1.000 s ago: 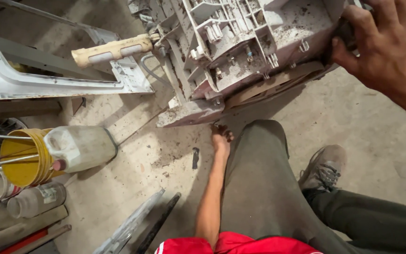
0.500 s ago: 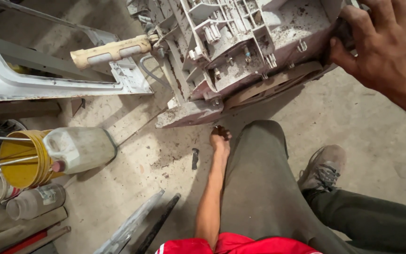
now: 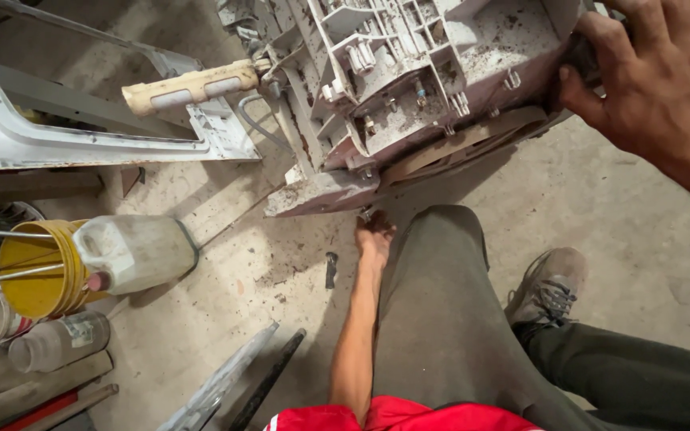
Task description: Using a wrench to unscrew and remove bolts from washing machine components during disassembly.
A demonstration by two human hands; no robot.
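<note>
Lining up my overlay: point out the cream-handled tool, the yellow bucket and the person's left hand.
cream-handled tool (image 3: 189, 86), head view, middle of its handle.
yellow bucket (image 3: 37, 275), head view, its yellow inner wall.
left hand (image 3: 374, 239), head view, back of the hand.

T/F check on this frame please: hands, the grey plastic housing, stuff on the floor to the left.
1. The right hand grips the right edge of the grey plastic housing. True.
2. The left hand is up on top of the housing. False: it reaches under its lower edge, near the floor.
3. The yellow bucket stands upright. False: it lies on its side.
4. A cream-handled tool lies left of the housing. True.
</note>
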